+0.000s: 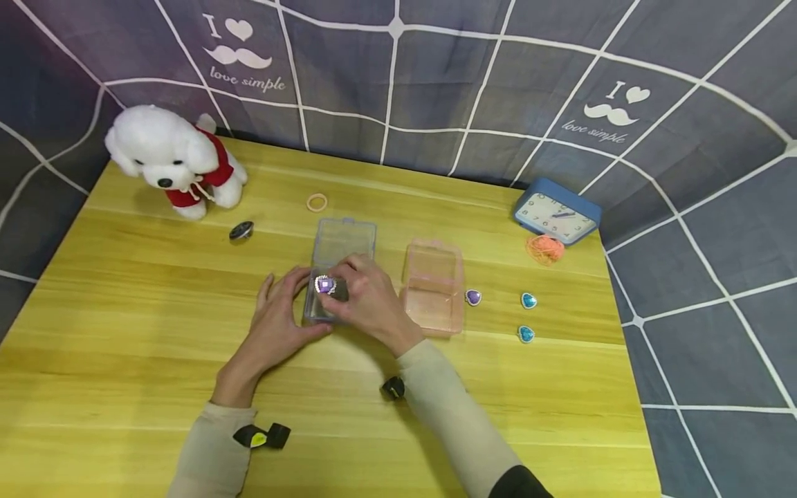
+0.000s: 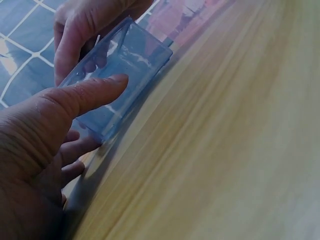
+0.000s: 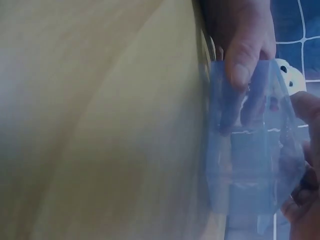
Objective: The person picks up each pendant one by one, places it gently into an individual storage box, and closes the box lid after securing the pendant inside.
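The left hand (image 1: 274,325) holds its fingers around the clear box (image 2: 140,60) on the bench (image 1: 156,346), probably to stop it sliding. The right hand (image 1: 373,304) pinches a purple jewel (image 1: 325,284) over the box, whose folded-back lid (image 1: 344,242) leaves the top accessible.

From above, the blue box (image 1: 330,250) is partly covered by the right hand (image 1: 367,297); its left side is blocked by the left hand (image 1: 277,324). Rightward, passage is obstructed by the pink box (image 1: 434,315) and gems (image 1: 473,297). Open room is offered by the table (image 1: 560,422), front right and far left.
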`<state>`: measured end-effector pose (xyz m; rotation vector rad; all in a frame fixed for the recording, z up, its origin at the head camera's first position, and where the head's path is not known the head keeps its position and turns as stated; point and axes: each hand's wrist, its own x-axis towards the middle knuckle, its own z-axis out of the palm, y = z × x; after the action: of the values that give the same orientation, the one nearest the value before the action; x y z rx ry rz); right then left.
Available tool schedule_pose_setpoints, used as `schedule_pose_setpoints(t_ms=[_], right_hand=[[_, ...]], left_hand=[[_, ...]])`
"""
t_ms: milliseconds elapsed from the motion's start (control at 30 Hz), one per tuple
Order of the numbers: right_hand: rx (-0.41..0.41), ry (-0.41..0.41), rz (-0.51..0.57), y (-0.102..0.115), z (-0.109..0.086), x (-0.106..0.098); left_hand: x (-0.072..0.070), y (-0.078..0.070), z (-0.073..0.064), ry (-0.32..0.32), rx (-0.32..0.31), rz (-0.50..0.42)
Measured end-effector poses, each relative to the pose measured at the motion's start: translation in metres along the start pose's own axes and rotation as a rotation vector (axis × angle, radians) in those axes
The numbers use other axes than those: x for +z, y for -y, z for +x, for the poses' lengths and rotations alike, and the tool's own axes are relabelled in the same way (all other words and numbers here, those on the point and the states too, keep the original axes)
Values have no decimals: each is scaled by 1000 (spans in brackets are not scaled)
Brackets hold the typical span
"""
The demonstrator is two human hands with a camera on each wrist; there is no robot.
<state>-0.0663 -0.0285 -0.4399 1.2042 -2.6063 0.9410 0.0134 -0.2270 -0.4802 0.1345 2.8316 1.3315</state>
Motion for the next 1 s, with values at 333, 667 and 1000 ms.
schedule_pose_setpoints(t_ms=[333, 667, 1000], right_hand=[[-52, 28, -73, 1, -3, 5], [-22, 152, -145, 6, 1, 3], [25, 253, -192, 10, 7, 0]], left_hand=[[1, -1, 2, -1, 4, 26], [0, -3, 1, 0, -6, 32], [1, -1, 0, -9, -1, 22]])
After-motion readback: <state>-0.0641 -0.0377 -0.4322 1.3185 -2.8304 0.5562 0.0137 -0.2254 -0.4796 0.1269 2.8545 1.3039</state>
